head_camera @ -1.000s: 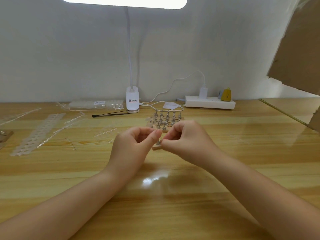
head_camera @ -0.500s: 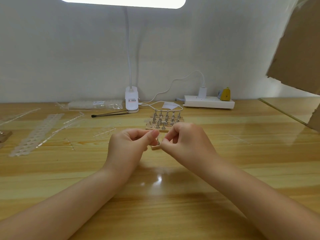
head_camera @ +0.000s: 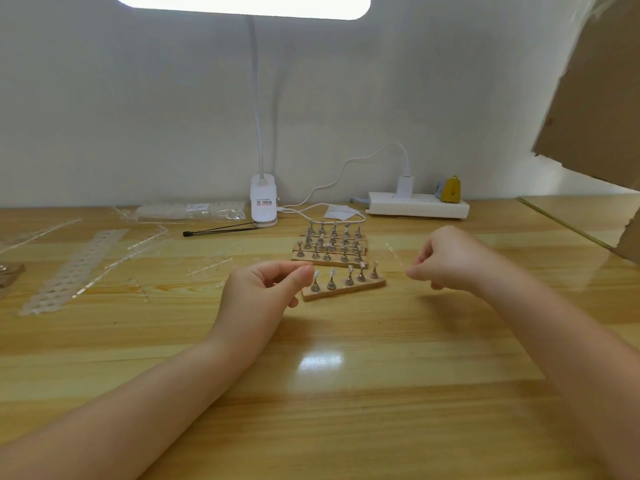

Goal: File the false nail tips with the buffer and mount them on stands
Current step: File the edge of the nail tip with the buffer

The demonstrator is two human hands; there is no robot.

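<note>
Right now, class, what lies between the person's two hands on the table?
In the head view, a wooden strip carrying five nail stands.

At frame centre, a wooden strip of five metal nail stands (head_camera: pixel 343 288) sits between the left hand (head_camera: pixel 263 292) (fingers curled) and the right hand (head_camera: pixel 446 261).

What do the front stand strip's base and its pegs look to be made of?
The front stand strip's base looks like bare, matte light wood, judging by its tan colour. The pegs look like polished metal, grey and glinting under the lamp, though plated plastic cannot be ruled out.
</note>
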